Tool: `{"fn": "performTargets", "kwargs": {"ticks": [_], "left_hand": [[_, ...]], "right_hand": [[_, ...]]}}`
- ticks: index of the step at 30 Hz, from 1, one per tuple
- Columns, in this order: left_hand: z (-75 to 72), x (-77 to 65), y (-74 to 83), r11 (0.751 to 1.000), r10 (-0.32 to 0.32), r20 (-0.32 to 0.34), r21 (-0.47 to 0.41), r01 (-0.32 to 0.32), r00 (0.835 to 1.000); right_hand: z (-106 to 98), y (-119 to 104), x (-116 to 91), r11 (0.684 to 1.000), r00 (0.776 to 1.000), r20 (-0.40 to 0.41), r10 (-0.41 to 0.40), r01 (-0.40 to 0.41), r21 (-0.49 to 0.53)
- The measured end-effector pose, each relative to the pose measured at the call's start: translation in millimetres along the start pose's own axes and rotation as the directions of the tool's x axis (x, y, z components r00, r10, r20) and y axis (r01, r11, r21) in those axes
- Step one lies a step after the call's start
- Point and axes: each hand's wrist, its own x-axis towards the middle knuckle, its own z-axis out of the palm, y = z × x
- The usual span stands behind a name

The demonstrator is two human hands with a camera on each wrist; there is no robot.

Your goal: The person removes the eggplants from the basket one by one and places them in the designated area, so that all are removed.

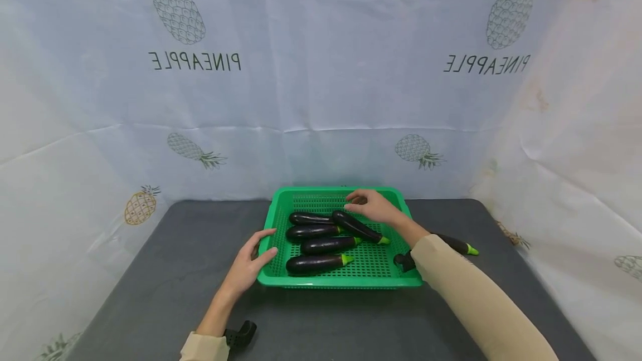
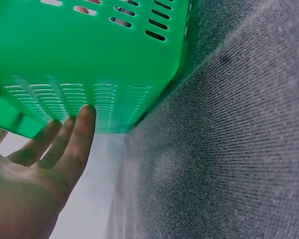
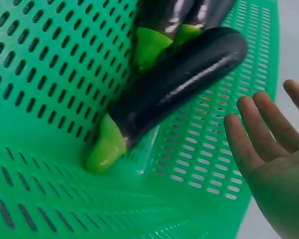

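A green plastic basket (image 1: 341,281) with slotted walls sits on the dark table. Inside lie several dark purple eggplants (image 1: 316,263) with green stem caps; one eggplant (image 3: 174,82) lies slantwise, touching the others. My left hand (image 1: 246,263) is at the basket's left side, its fairly straight fingers (image 2: 79,139) against the slotted outer wall and its thumb near the rim. Over the back right of the basket hovers my right hand (image 1: 373,206), fingers loosely bent and nothing in them. In the right wrist view it is apart from the slanting eggplant.
Another eggplant (image 1: 458,245) lies on the table to the right of the basket, partly hidden by the right sleeve (image 1: 466,277). The dark table (image 1: 321,327) extends in front and to both sides. A white pineapple-print cloth (image 1: 341,93) hangs behind and at the sides.
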Motion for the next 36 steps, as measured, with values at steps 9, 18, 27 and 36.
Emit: {"fn": "performTargets", "kwargs": {"ticks": [9,18,27,36], "left_hand": [[-0.5,3.7,-0.1,1.000,0.004,0.002,0.000,-0.004,1.000],[-0.4,5.0,-1.1,1.000,0.020,0.007,-0.004,-0.020,1.000],[-0.9,4.9,-0.1,1.000,0.011,0.006,0.005,-0.011,1.000],[-1.1,2.3,-3.3,1.000,0.000,0.001,0.005,0.000,1.000]], "right_hand": [[9,6,10,0.994,0.993,0.037,0.109,-0.108,-0.013],[12,22,13,0.984,0.983,0.061,0.173,-0.169,-0.060],[12,30,12,0.982,0.978,0.092,0.185,-0.180,-0.056],[15,27,13,0.988,0.985,0.086,0.150,-0.144,-0.063]]}}
